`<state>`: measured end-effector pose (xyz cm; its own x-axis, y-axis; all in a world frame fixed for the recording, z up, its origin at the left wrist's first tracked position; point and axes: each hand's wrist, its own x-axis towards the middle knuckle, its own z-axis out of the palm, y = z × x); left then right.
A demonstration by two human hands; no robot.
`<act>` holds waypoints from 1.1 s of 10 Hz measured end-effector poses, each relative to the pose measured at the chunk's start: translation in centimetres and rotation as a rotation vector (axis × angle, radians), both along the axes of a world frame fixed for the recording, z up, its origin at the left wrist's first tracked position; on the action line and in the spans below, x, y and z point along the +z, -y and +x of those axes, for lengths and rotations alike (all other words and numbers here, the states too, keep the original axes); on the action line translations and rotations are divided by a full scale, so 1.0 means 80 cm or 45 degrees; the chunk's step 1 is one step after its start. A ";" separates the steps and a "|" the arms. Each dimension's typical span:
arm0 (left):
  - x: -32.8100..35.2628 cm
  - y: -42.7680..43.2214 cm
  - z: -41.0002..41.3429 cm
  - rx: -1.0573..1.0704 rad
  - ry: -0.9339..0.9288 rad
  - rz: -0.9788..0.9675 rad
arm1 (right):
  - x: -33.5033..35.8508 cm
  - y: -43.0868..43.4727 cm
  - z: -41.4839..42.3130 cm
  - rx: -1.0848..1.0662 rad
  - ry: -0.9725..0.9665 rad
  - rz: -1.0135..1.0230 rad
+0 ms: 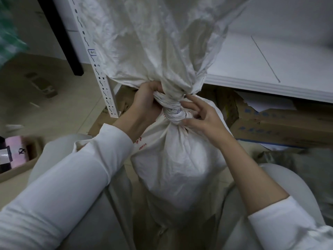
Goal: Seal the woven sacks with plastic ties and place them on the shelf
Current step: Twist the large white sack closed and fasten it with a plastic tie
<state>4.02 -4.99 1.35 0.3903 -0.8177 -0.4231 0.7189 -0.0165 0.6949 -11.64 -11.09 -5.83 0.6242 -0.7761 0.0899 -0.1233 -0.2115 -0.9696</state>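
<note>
A white woven sack (pixel 173 170) stands between my knees, its full lower part bulging toward me. Its neck (pixel 173 109) is twisted tight, and the loose top fabric fans out above and lies over the shelf edge. My left hand (pixel 146 101) is closed around the twisted neck from the left. My right hand (pixel 200 118) rests against the neck's right side, thumb pressed at its base, fingers spread and lightly curled. Something thin and dark shows by my right fingertips; I cannot tell whether it is a plastic tie. Red marks are printed on the sack's left side.
A white shelf board (pixel 266 69) runs across the right, with a perforated white upright (pixel 100 76) at its left. Cardboard boxes (pixel 273 121) sit beneath the shelf. A black leg (pixel 66 44) stands at the back left. A box with pink contents (pixel 16 152) lies on the floor at left.
</note>
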 end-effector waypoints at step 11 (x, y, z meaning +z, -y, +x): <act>-0.038 -0.008 0.001 0.172 0.695 -0.151 | 0.023 -0.016 0.041 -0.902 0.113 -0.631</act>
<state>4.10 -4.37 -1.67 0.6306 -0.7751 -0.0397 0.2461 0.1512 0.9574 -8.35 -9.81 -3.96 -0.0162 -0.8376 0.5460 -0.3144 -0.5141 -0.7980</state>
